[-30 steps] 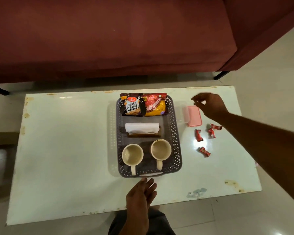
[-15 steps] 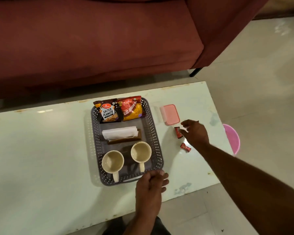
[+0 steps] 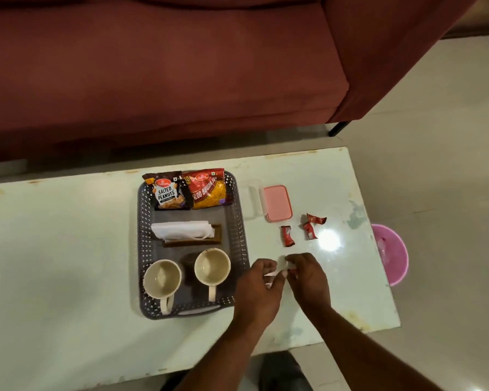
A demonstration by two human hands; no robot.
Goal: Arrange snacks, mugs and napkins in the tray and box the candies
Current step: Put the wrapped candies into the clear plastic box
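Observation:
A grey perforated tray point(image 3: 242, 221) on the pale table holds a salted peanuts packet point(image 3: 167, 194), a red snack packet point(image 3: 208, 190), white napkins point(image 3: 181, 230) in a brown holder and two cream mugs point(image 3: 162, 279) point(image 3: 212, 266). Right of the tray stand a clear box point(image 3: 251, 198) and its pink lid point(image 3: 277, 203). Three red candies point(image 3: 287, 235) point(image 3: 308, 230) point(image 3: 316, 219) lie below the lid. My left hand point(image 3: 259, 289) and right hand point(image 3: 308, 277) meet just right of the tray's near corner, fingertips pinched on a small candy that is mostly hidden.
A maroon sofa point(image 3: 153, 66) runs along the far side of the table. A pink bin point(image 3: 391, 255) stands on the floor off the table's right edge point(image 3: 378, 249). The table's near edge is close below my forearms.
My right hand took a candy from the table and drew back toward me. My left hand left the tray's front rim and moved right to meet it. The camera view shifted.

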